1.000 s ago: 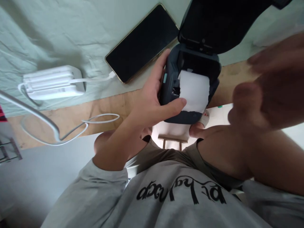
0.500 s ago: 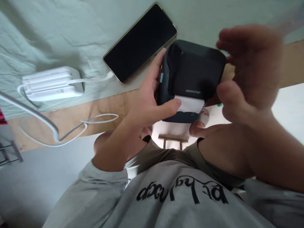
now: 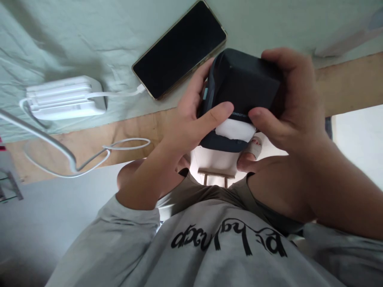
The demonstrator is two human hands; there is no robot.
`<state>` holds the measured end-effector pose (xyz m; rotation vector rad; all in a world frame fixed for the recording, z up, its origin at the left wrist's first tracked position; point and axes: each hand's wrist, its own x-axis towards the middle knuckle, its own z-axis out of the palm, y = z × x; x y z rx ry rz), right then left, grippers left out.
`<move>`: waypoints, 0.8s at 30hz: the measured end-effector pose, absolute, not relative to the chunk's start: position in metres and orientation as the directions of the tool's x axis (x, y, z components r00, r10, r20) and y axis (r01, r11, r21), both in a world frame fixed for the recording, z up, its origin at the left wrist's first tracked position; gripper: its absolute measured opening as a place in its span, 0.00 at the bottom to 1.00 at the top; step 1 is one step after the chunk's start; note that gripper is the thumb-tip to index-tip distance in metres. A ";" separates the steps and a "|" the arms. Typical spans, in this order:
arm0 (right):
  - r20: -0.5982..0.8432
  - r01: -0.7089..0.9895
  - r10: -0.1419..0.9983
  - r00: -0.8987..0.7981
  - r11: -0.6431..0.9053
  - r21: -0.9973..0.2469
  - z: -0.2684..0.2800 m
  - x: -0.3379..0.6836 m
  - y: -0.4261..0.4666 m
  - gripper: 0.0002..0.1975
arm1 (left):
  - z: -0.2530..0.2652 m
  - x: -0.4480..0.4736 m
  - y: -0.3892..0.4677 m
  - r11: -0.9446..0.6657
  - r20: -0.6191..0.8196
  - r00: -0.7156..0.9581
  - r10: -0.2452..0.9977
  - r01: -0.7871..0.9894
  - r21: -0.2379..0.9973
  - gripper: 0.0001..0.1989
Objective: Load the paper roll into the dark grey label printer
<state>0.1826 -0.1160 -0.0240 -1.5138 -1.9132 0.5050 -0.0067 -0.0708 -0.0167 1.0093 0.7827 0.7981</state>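
Between both hands, above the table's front edge, is a dark label printer (image 3: 248,81) with a strip of white label paper (image 3: 235,130) sticking out of its front slot. My left hand (image 3: 194,113) grips its left side, thumb lying on top near the paper. My right hand (image 3: 295,103) wraps the right side, its thumb also on the lid by the partly covered lettering. The fingers beneath the printer are hidden. Just behind it a phone (image 3: 181,50) lies face up with a dark screen.
A white charging block (image 3: 66,98) rests at the left on the pale green cloth (image 3: 119,28), its cable plugged into the phone. A looped white cable (image 3: 128,144) hangs over the wooden table edge (image 3: 161,123). At the far right lies a blurred pale object (image 3: 344,40).
My right hand has closed in from the right and now grips the printer's side. My left thumb has shifted up from the paper onto the lid. The printer has tilted slightly.
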 end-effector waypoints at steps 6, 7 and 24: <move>0.345 0.671 0.919 -0.191 0.379 -0.637 -0.025 0.182 -0.115 0.33 | -0.022 -0.005 -0.069 0.304 -0.074 0.547 0.834 -0.343 0.889 0.16; 0.349 0.650 0.915 -0.204 0.393 -0.650 -0.024 0.182 -0.115 0.32 | -0.022 -0.005 -0.069 0.290 -0.067 0.542 0.838 -0.337 0.895 0.15; 0.330 0.622 0.890 -0.316 0.456 -0.636 -0.027 0.188 -0.113 0.42 | -0.024 -0.007 -0.063 0.300 -0.033 0.519 0.854 -0.440 0.846 0.14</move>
